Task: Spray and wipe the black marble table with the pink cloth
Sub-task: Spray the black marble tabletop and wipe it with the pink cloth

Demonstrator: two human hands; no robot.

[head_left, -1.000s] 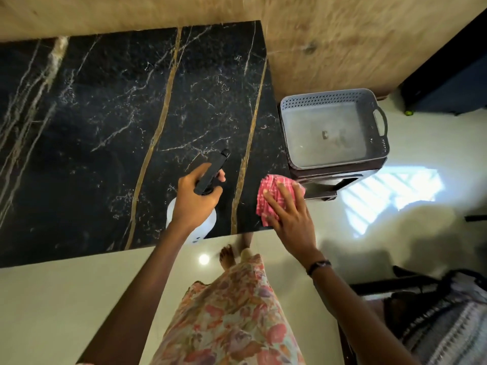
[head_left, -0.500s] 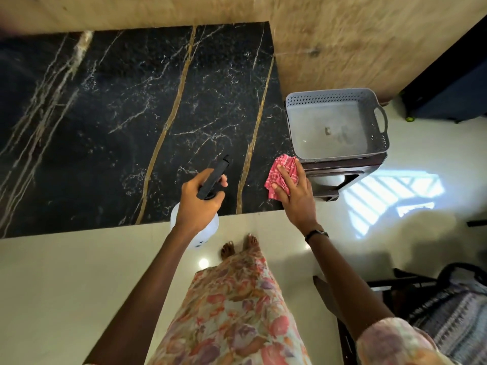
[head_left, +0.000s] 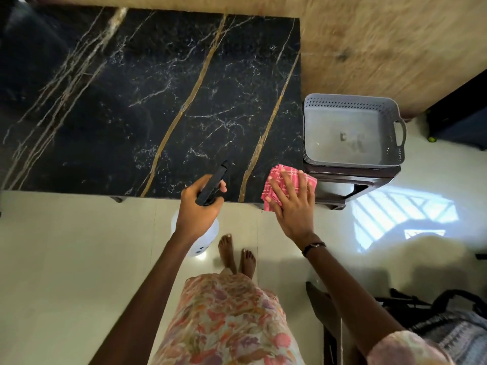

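— Since half a second back, what is changing here?

— The right hand (head_left: 292, 204) is flattening out over the pink cloth (head_left: 286, 185), palm down and fingers spread, where before it was pinching the cloth bunched up. It is pressing the cloth onto the near right corner of the table (head_left: 131, 101), right at the near edge.

— And the other hand?

— The left hand (head_left: 199, 206) is keeping its grip clamped around the spray bottle (head_left: 196, 233), one finger by the trigger, the black nozzle pointing out over the near edge toward the middle of the table. The white body is hanging just off the near edge, over the floor.

— So where is the job standing?

— I am judging that wiping is only starting at that corner; most of the black marble is lying untouched beyond it.

— Count things for me.

— One table, one cloth, one bottle, two hands. Beside the right edge, one grey basket (head_left: 350, 106) is sitting on one dark stool (head_left: 350, 177).
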